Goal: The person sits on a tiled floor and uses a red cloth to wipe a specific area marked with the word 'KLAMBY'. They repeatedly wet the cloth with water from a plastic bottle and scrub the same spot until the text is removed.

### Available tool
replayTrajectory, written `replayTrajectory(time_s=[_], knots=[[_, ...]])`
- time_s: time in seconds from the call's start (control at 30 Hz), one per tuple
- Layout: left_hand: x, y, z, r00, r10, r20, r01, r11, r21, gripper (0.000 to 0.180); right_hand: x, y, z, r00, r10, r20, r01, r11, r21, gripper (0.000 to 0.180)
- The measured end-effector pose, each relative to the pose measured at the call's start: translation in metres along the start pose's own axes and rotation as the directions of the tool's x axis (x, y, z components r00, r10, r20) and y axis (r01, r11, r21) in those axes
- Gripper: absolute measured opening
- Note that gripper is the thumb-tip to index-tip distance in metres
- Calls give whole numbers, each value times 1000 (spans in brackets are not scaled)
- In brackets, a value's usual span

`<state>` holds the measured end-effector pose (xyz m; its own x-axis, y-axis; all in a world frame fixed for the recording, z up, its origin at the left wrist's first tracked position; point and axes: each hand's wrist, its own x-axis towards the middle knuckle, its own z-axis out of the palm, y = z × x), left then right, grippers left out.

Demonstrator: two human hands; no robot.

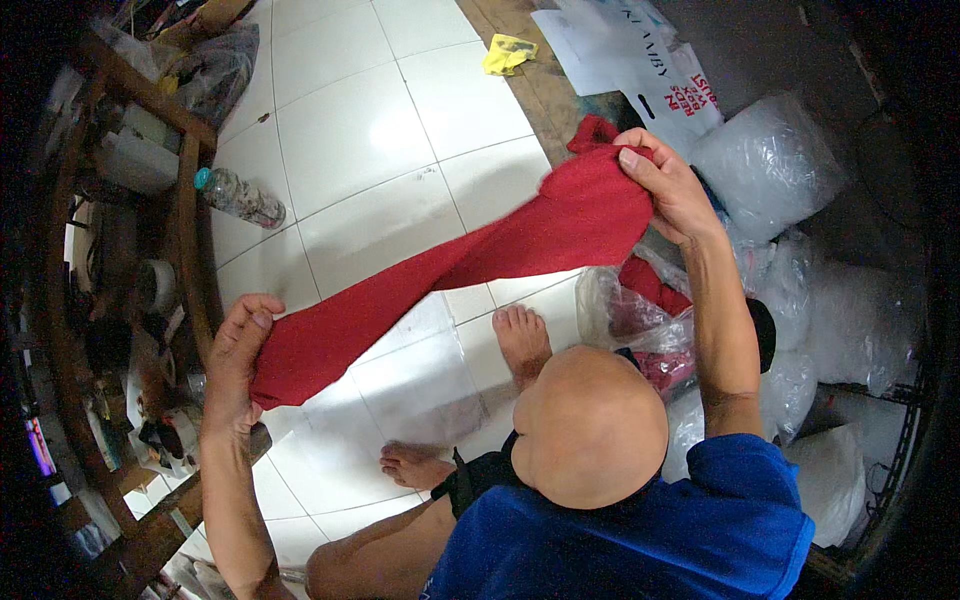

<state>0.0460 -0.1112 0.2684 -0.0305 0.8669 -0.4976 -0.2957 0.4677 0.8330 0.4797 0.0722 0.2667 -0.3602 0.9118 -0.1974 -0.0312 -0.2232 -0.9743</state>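
A long piece of red fabric stretches between my two hands above the tiled floor, twisted near its middle. My left hand grips its lower left end, thumb on top. At the upper right, my right hand pinches the other end, and a small bunched fold sticks out past the fingers. Whether the fabric is a finished garment, I cannot tell. Below my right forearm, more red fabric lies in an opened clear plastic bag.
Stuffed clear plastic bags crowd the right side. White printed bags and a yellow scrap lie at the back. A bottle rests on the tiles beside a wooden rack at left. A clear plastic sheet lies near my feet.
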Motion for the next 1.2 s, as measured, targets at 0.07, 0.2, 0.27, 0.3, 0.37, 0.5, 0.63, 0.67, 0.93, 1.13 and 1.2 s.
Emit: replayTrajectory(time_s=[0.07,0.2,0.27,0.3,0.37,0.5,0.63,0.67,0.93,1.13,1.2], knots=[[-1,-8,-3,999,-32,-5,33,995,98,21,-5,-7,8,1000,-7,-27,10,994,109,15],[-6,-8,9,976,-179,123,103,880,463,30,-6,-28,17,976,-215,22,204,953,225,15],[0,-14,16,927,-225,300,-7,790,613,38,-6,-42,24,956,-291,51,272,935,227,15],[6,-16,25,883,-240,404,-114,724,680,42,-6,-49,33,942,-329,61,309,925,222,15],[15,-20,55,790,-240,564,-271,688,673,48,-7,-61,48,912,-403,79,381,901,209,16],[37,-10,131,755,233,613,-534,761,369,60,-11,-82,64,853,-475,217,461,880,114,21],[55,18,194,630,553,545,-731,660,175,42,-16,-109,95,862,-425,276,450,892,-32,27],[56,23,203,613,556,561,-745,643,176,37,-16,-114,96,875,-400,274,428,902,-51,25],[53,7,196,684,227,693,-402,910,98,35,5,-116,68,879,-416,234,466,853,-234,15],[58,-9,186,755,235,612,-456,859,234,37,17,-121,66,854,-482,196,521,786,-333,16],[59,-4,181,758,206,619,-393,902,180,33,23,-127,54,837,-513,188,544,752,-371,15]])
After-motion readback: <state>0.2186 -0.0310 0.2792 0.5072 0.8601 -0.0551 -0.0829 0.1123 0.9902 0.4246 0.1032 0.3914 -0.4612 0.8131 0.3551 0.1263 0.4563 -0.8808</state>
